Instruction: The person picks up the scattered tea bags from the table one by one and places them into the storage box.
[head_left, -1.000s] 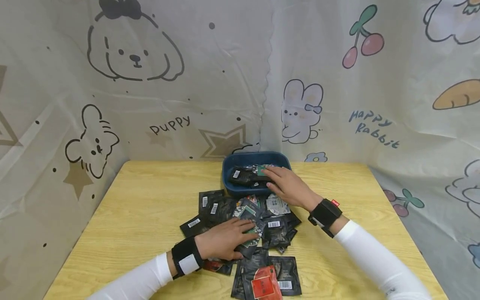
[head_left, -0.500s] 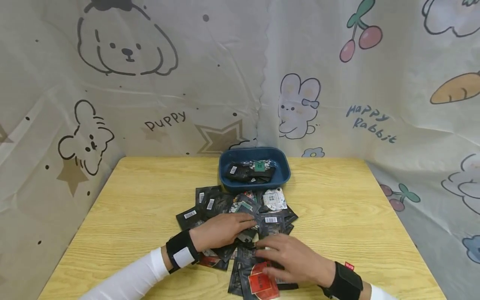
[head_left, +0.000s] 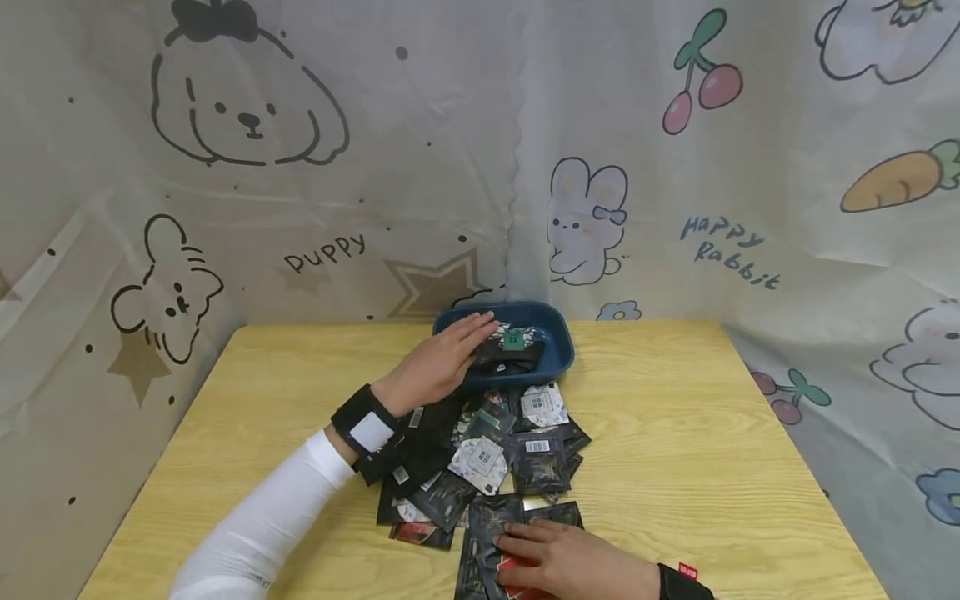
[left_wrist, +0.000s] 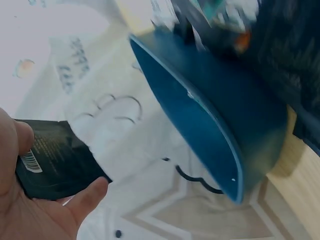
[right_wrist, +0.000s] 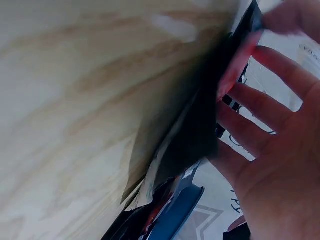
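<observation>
My left hand (head_left: 431, 362) is over the left side of a blue plastic bin (head_left: 557, 333). It holds a flat black sachet (left_wrist: 57, 160) between thumb and fingers, its barcode showing in the left wrist view; from the head the hand hides it. Several sachets lie inside the bin, one with a green label (head_left: 513, 339) on top. My right hand (head_left: 558, 558) rests with spread fingers on the front sachets, partly covering one with a red label (head_left: 517, 575). In the right wrist view its fingertips touch that red label (right_wrist: 239, 65).
A loose pile of black sachets (head_left: 540, 462) covers the middle of the wooden table (head_left: 660, 433) in front of the bin. White-labelled sachets (head_left: 480, 464) lie among them. A cloth with cartoon prints (head_left: 420, 167) hangs behind the table.
My left hand has gone from the pile up to the bin with a sachet. My right hand has come from the bin down to the front sachets. A white-labelled sachet now shows mid-pile.
</observation>
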